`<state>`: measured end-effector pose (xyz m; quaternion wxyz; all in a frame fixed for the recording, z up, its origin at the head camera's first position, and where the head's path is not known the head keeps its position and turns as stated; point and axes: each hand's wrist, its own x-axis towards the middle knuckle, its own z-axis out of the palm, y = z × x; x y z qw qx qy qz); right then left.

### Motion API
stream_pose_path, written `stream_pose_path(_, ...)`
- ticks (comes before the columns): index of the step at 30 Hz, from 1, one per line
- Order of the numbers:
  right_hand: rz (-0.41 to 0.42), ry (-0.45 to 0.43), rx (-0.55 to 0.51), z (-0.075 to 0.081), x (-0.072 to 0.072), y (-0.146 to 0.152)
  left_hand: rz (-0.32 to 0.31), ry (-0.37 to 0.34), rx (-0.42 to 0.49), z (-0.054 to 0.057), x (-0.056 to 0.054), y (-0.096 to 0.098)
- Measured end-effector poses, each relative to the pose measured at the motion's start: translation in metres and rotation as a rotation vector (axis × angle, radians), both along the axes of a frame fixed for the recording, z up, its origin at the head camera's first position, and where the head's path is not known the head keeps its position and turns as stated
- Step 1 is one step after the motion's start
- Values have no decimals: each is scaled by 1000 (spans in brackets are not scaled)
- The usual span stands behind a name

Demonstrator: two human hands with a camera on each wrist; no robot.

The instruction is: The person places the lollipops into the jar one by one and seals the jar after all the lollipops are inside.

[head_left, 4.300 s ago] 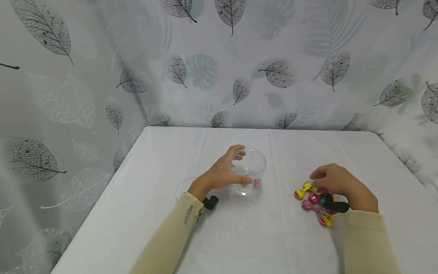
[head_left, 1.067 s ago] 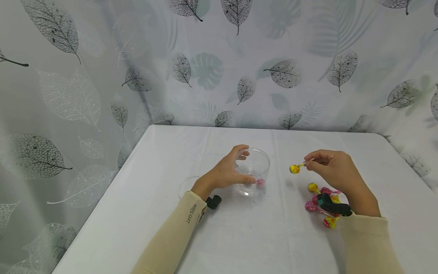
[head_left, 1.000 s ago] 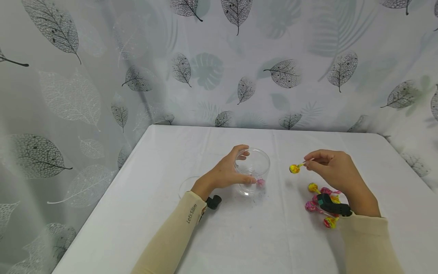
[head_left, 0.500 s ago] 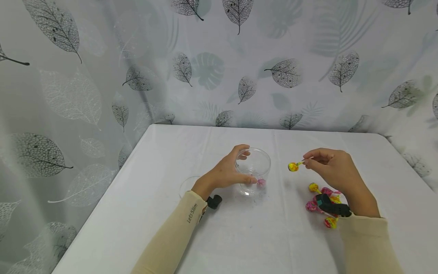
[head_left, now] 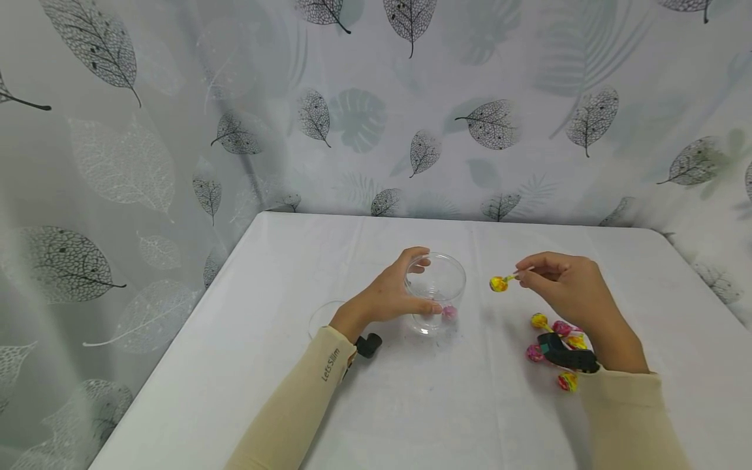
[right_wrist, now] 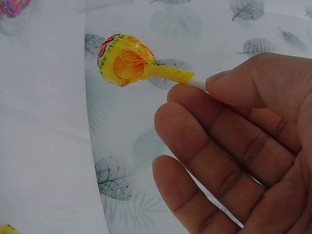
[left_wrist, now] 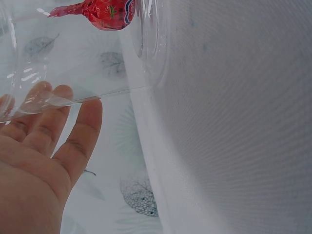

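Observation:
My left hand (head_left: 384, 294) grips a clear plastic jar (head_left: 454, 287) from its left side, thumb in front and fingers behind. The jar stands upright on the table, its top uncovered. Inside it near the bottom is a pink-red wrapped lollipop (head_left: 449, 313); the left wrist view shows this lollipop (left_wrist: 109, 13) in a red wrapper with a strawberry print. To the right of the jar, my right hand (head_left: 572, 287) pinches a yellow-wrapped lollipop (head_left: 499, 284) by its white stick between thumb and index finger. Its head points left toward the jar, in the air above the table.
Several pink and yellow lollipops, among them a yellow-red lollipop (head_left: 567, 381), lie below my right hand, partly hidden by the black wrist camera (head_left: 566, 354). A clear round lid (head_left: 320, 316) lies behind my left wrist. Leaf-print curtains surround the white table (head_left: 411, 411).
My right hand was at the lollipop pile; it has risen with a yellow lollipop and lately drifts slightly left toward the jar. My left hand keeps its hold on the jar.

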<state>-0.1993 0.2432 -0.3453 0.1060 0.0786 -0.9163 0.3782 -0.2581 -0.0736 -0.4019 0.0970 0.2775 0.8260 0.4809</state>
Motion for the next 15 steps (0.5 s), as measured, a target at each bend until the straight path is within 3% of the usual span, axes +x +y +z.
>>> stream_pose_path(15, 20, 38, -14, 4, 3, -8, 2, -7, 2, 0, 0, 0)
